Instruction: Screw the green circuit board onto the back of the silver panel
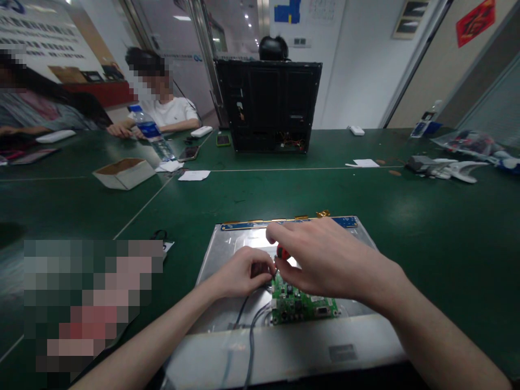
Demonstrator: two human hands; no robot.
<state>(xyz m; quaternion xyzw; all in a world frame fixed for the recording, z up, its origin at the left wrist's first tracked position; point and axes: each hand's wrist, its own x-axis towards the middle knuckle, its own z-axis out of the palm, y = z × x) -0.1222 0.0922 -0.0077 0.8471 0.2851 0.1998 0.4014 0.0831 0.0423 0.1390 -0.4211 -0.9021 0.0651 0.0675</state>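
A green circuit board (pixel 300 303) lies on the metal back of a flat display panel (pixel 219 260), which rests on the table. My right hand (pixel 325 257) is closed around a screwdriver (pixel 281 252) with a red and black handle, held over the board's upper left corner; most of the tool is hidden by the fingers. Close beside it, my left hand (pixel 244 271) has thumb and fingertips pinched together at that same corner. What the left fingertips hold, if anything, is too small to tell. Dark cables (pixel 252 330) run from the board's left side over the panel.
Across the green table (pixel 260 189) stands a black monitor housing (pixel 272 103). To the left are an open white box (pixel 125 173), a water bottle (pixel 152 132) and a phone (pixel 189 153). Pliers (pixel 442 167) lie at the right. Two people sit at the far left.
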